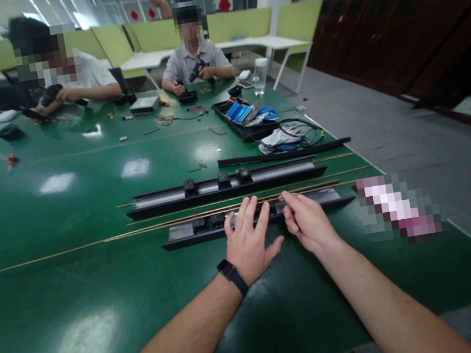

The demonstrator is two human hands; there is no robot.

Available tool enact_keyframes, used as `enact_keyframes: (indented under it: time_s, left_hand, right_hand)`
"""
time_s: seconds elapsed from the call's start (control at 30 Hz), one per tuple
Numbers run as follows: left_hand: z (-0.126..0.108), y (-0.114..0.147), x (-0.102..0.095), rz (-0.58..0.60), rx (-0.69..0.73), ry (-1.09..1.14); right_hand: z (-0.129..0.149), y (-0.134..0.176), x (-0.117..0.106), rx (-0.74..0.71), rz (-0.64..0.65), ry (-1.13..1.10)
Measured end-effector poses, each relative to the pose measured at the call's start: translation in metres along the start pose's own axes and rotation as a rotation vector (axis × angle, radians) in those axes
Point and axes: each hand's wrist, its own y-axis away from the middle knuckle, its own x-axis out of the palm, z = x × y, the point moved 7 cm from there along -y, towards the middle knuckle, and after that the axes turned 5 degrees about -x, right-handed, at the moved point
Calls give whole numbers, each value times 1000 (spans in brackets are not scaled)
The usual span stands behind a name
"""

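Observation:
Spread over the nearer black channel rail (pixel 180 238), my left hand (pixel 249 240) has its fingertips at several thin brass-coloured rods (pixel 171 221). A dark watch is on that wrist. My right hand (pixel 307 219) is closed in a pinch, with thumb and forefinger on a thin brass-coloured rod (pixel 60 253) whose long end reaches far to the left. Small black blocks (pixel 199 224) sit in the nearer rail, partly hidden by my left hand. Behind the rods lies a second black rail (pixel 155 206) with three black blocks (pixel 223 180) in it.
A black strip (pixel 250 159) lies farther back, near gloves (pixel 278 140), a black cable and a black tray (pixel 255 133) with blue items. At right lies a blurred pink-white item (pixel 396 204). Across the green table (pixel 123 289), two people handle dark tools. A clear jug (pixel 261 77) stands near the far edge.

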Motion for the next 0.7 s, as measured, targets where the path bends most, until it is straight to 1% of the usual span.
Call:
enact_keyframes:
  time_s: [0.27, 0.57, 0.7]
  left_hand:
    - [0, 0, -1, -8, -2, 9]
    - [-1, 0, -2, -16, 0, 0]
    - [0, 0, -1, -8, 2, 8]
  right_hand:
    - [-1, 0, 1, 13, 20, 24]
    - [0, 0, 0, 11, -15, -7]
    - [0, 0, 0, 15, -8, -4]
